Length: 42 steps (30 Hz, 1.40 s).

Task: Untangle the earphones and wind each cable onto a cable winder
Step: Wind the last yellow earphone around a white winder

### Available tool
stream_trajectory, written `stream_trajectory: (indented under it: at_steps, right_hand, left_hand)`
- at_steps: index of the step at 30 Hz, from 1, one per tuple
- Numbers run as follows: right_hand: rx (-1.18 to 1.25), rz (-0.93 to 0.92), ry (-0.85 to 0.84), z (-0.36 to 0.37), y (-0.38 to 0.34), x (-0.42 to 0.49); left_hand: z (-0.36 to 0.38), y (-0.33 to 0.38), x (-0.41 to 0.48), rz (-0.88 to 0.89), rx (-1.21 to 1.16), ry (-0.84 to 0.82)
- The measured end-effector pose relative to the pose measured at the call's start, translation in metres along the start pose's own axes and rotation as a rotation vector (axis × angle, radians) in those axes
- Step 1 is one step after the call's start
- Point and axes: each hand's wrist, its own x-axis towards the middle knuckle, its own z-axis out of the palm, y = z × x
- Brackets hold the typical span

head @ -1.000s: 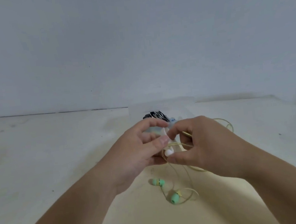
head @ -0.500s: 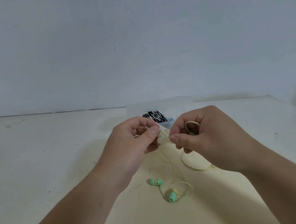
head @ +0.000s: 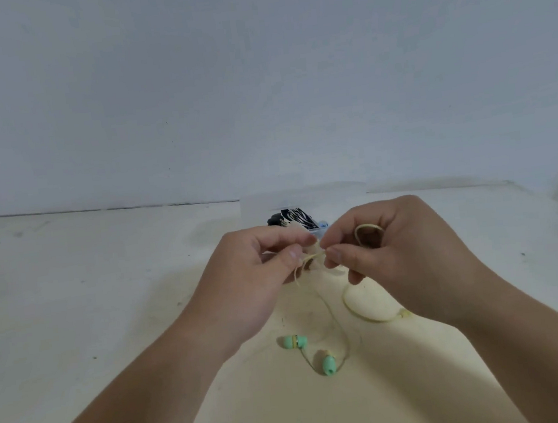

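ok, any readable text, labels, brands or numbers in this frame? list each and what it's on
No text here can be read.
On the pale yellow earphone cable, pinched by the left hand and the right hand: no print visible.
On the mint-green earbuds with gold bands: no marking visible.
On the black-and-white striped object farther back: white marks, too blurred to tell lettering from pattern.

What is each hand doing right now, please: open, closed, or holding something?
Left hand: closed, pinching the yellow earphone cable.
Right hand: closed, pinching the same cable, a loop by its fingers.
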Motion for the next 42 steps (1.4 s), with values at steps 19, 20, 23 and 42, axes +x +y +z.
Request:
stream_trajectory:
  at_steps: [19, 20, 23, 42]
  right_hand:
    - [-0.164, 0.004, 0.077, -0.001, 0.006, 0.002]
    - [-0.157, 0.004, 0.106, -0.002, 0.006, 0.002]
    - [-0.136, -0.002, 0.157, -0.003, 0.007, 0.003]
    - [-0.355, 0.368, 0.288, -0.030, 0.052, 0.025]
  left_hand:
    - [0.001, 0.005, -0.007, 0.046, 0.057, -0.107]
    - [0.001, 0.005, -0.008, 0.051, 0.063, -0.110]
    - [0.000, 0.006, -0.008, 0.066, 0.085, -0.134]
    - [-0.006, 0.020, -0.007, 0.006, 0.006, -0.057]
